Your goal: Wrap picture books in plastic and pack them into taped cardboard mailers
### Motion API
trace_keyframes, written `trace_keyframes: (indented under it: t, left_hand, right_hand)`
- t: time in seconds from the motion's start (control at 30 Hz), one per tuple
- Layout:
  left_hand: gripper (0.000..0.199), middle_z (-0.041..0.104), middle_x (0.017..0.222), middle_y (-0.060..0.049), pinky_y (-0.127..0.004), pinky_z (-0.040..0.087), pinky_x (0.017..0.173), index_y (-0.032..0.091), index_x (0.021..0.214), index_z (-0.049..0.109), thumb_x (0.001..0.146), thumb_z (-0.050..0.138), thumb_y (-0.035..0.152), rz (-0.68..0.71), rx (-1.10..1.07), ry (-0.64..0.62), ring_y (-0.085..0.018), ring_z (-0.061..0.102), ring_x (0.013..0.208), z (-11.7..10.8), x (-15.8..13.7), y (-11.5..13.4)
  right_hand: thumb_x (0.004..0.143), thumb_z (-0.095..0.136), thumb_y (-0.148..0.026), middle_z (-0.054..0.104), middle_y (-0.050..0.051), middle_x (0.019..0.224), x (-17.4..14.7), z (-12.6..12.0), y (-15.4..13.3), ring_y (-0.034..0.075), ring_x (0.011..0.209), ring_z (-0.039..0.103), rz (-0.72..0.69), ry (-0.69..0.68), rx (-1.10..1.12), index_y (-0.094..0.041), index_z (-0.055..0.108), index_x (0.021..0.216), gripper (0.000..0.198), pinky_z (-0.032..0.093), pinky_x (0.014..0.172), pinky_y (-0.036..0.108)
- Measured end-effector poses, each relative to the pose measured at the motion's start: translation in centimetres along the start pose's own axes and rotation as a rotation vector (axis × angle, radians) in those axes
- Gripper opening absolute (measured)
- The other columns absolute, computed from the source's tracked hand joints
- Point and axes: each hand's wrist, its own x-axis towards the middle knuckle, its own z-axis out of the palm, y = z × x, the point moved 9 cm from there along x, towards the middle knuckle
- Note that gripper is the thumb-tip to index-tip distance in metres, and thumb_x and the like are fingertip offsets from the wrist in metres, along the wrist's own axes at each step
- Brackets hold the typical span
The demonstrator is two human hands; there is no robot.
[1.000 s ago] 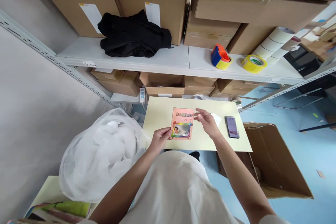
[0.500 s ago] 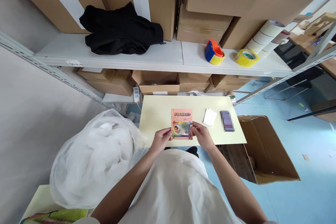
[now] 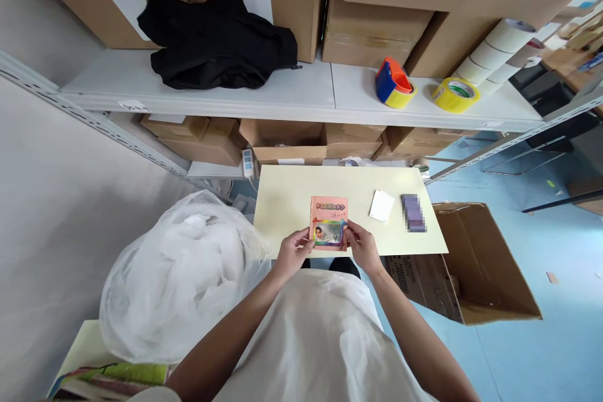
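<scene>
A pink booklet with a rainbow-framed picture on its cover is at the centre of the frame, over the near edge of the pale yellow counter, cover up and lettering at the top. The left hand pinches its left edge low down, thumb on the cover and fingers mostly hidden behind; the right hand grips the opposite edge the same way, thumb and fingers closed on it. Whether the booklet's back touches the counter cannot be told.

Right of centre, a square white card lies on the counter, apart from the right hand, and beyond it a phone blurred by pixels. An open cardboard box is on the blue floor at the right, beside the counter. At lower left sits a translucent plastic bag full of white material.

Across the top runs a white shelf: a black garment at upper left, an orange and blue tape dispenser and a yellow tape roll at upper right, with cardboard boxes behind.
</scene>
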Motion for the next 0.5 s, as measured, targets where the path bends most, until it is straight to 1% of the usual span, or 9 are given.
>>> trace_keyframes:
  t: [0.1,0.2,0.27,0.33,0.4,0.5]
  left_hand:
    - [0.046,0.066,0.095,-0.006,-0.025,0.051,0.069,0.018,0.122,0.059,0.078,0.059,0.033,0.024,0.027,0.036,-0.013,0.06,0.074,-0.3,0.1,-0.8]
    - [0.045,0.065,0.094,-0.007,-0.026,0.053,0.068,0.019,0.123,0.058,0.079,0.057,0.03,0.015,0.048,0.125,-0.015,0.061,0.079,-1.0,0.1,-2.3]
    - [0.044,0.063,0.095,-0.007,-0.027,0.054,0.068,0.021,0.123,0.058,0.08,0.055,0.03,-0.001,0.064,0.193,-0.016,0.061,0.082,-1.8,0.1,-3.4]
    - [0.043,0.06,0.097,-0.007,-0.027,0.055,0.067,0.023,0.123,0.058,0.08,0.054,0.029,-0.033,0.085,0.247,-0.016,0.061,0.082,-2.7,0.5,-4.5]
    - [0.043,0.059,0.098,-0.006,-0.026,0.055,0.065,0.024,0.121,0.059,0.079,0.055,0.027,-0.084,0.116,0.295,-0.014,0.062,0.08,-4.1,1.5,-5.7]
    - [0.042,0.061,0.096,-0.007,-0.025,0.055,0.063,0.021,0.117,0.062,0.076,0.057,0.025,-0.155,0.167,0.399,-0.014,0.062,0.078,-7.6,4.3,-7.5]
  right_hand:
    - [0.085,0.046,-0.049,0.064,0.007,0.087,0.2,0.6,0.4,0.019,0.076,0.06,0.013,-0.008,0.006,-0.02,0.063,0.11,0.042,0.054,0.068,0.031]
    - [0.083,0.049,-0.046,0.061,0.007,0.092,0.9,1.2,1.0,0.018,0.075,0.061,0.03,0.003,-0.038,-0.021,0.062,0.112,0.04,0.054,0.066,0.031]
    - [0.081,0.051,-0.043,0.06,0.007,0.093,1.8,2.1,1.7,0.017,0.073,0.061,0.054,-0.028,-0.063,-0.022,0.062,0.114,0.04,0.054,0.064,0.031]
    - [0.079,0.053,-0.041,0.06,0.005,0.089,3.3,3.5,2.8,0.016,0.07,0.061,0.098,-0.099,-0.041,-0.022,0.063,0.113,0.04,0.055,0.064,0.031]
    - [0.077,0.057,-0.041,0.061,0.004,0.084,5.5,5.3,4.0,0.014,0.065,0.059,0.157,-0.18,0.017,-0.021,0.065,0.11,0.04,0.055,0.064,0.032]
    - [0.072,0.062,-0.039,0.062,0.002,0.076,10.1,8.9,5.8,0.013,0.061,0.057,0.223,-0.258,0.122,-0.017,0.067,0.105,0.04,0.054,0.062,0.032]
